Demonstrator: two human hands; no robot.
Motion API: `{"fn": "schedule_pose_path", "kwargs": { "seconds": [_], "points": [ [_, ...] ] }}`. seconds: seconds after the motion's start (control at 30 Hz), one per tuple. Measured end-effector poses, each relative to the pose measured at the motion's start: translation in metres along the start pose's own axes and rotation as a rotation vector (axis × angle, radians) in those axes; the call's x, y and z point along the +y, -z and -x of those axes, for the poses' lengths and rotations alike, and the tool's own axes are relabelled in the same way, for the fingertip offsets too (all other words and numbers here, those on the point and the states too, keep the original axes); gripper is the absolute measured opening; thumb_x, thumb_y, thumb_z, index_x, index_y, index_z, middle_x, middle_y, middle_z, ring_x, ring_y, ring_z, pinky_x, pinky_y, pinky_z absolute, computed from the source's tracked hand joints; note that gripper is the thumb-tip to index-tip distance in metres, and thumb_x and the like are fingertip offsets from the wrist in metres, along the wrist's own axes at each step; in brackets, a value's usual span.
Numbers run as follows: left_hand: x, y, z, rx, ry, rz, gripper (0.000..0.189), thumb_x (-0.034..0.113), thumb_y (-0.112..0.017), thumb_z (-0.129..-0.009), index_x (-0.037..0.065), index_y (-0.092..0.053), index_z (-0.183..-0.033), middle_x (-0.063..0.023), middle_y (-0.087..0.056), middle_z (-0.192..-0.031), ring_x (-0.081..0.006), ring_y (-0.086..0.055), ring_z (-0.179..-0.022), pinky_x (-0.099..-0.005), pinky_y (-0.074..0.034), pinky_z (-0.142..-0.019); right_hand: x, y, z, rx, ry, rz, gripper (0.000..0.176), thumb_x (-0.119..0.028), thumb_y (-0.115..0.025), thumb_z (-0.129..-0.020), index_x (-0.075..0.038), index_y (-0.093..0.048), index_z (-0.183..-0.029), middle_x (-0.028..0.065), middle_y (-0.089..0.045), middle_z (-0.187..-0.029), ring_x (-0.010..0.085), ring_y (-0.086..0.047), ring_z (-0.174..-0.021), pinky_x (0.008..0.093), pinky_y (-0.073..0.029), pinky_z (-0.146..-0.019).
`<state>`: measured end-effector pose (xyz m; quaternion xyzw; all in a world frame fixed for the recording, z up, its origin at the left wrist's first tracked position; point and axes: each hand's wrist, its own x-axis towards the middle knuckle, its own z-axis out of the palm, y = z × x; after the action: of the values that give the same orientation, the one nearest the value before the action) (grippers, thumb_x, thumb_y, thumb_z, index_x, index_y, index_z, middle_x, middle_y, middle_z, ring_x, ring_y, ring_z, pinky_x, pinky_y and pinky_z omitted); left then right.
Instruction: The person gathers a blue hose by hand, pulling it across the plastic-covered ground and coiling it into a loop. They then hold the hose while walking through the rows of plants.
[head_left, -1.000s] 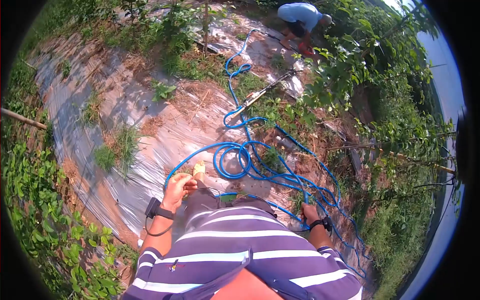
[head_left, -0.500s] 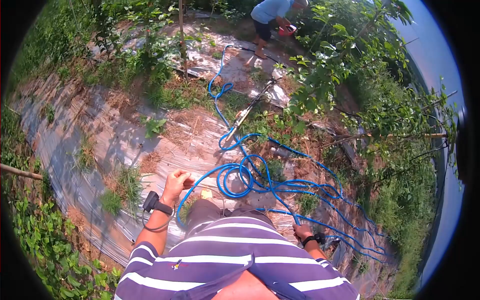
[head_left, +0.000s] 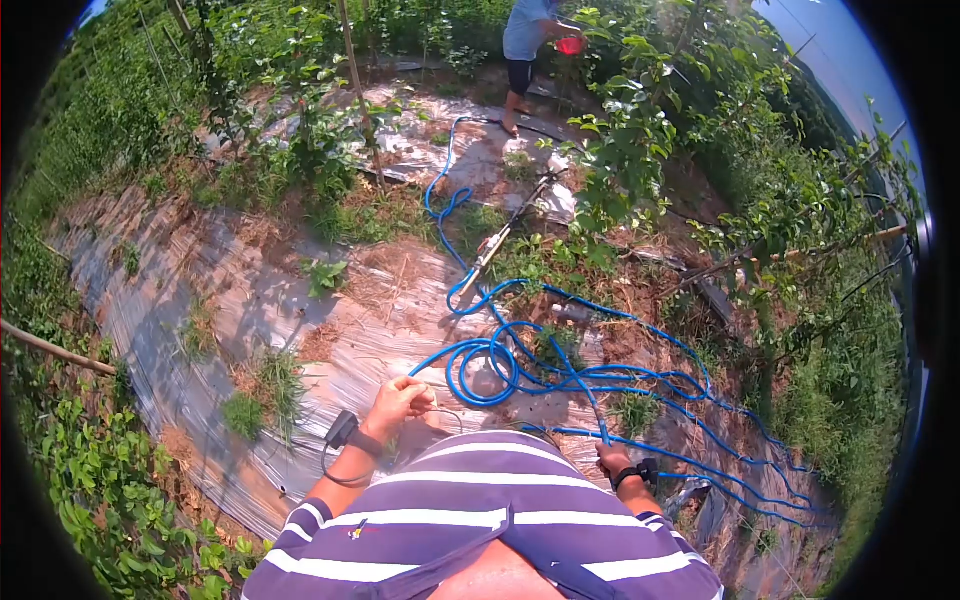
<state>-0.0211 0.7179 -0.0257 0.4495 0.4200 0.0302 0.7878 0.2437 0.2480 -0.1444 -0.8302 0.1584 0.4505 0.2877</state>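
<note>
A blue hose (head_left: 483, 345) lies in loops on the plastic-covered ground ahead of me. My left hand (head_left: 400, 402) is closed in a pinch beside the near bend of the hose. What its fingers hold, if anything, is too small to tell; a thin dark line curves just to its right. Low on the right, my right hand (head_left: 615, 460) is wrapped round a length of the hose that runs up to the coils. A long thin pole-like tool (head_left: 500, 235) rests across the ground beyond the loops, its near end beside the hose.
At the top, another person (head_left: 527, 45) stands on the path with a red container (head_left: 570, 46) at the hands. Leafy plants line both sides. A wooden stake (head_left: 358, 85) rises upper left, and a pole (head_left: 60, 350) juts in from the left edge.
The view has shifted, moving the ground and hose slightly right and down. My left hand has moved right and down, nearer my body. The other person has straightened up from a bend.
</note>
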Motion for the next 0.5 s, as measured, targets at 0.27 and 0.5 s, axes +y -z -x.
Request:
{"fn": "schedule_pose_path", "kwargs": {
  "seconds": [0.27, 0.5],
  "points": [
    [0.003, 0.014, 0.007, 0.009, -0.045, -0.066, 0.013, 0.016, -0.061, -0.098, 0.006, -0.068, -0.102, -0.0114, -0.074, -0.091, -0.0208, -0.073, -0.080, -0.0330, -0.059, -0.073, 0.012, -0.025, 0.014, 0.009, 0.010, -0.055, 0.035, -0.034, -0.063, -0.094, 0.000, -0.061, -0.088, 0.0109, -0.062, -0.066, 0.0195, -0.056, -0.048, 0.0359, -0.042, -0.044],
    [-0.002, 0.033, 0.016, 0.025, -0.005, -0.049, 0.014, 0.018, -0.062, -0.097, 0.005, -0.068, -0.101, -0.0110, -0.074, -0.091, -0.0202, -0.073, -0.078, -0.0320, -0.059, -0.071, 0.018, -0.041, 0.016, -0.039, -0.015, 0.099, 0.030, -0.032, -0.062, -0.092, -0.005, -0.060, -0.078, 0.0077, -0.059, -0.061, 0.0181, -0.051, -0.043, 0.0358, -0.036, -0.038]
  ]
}}
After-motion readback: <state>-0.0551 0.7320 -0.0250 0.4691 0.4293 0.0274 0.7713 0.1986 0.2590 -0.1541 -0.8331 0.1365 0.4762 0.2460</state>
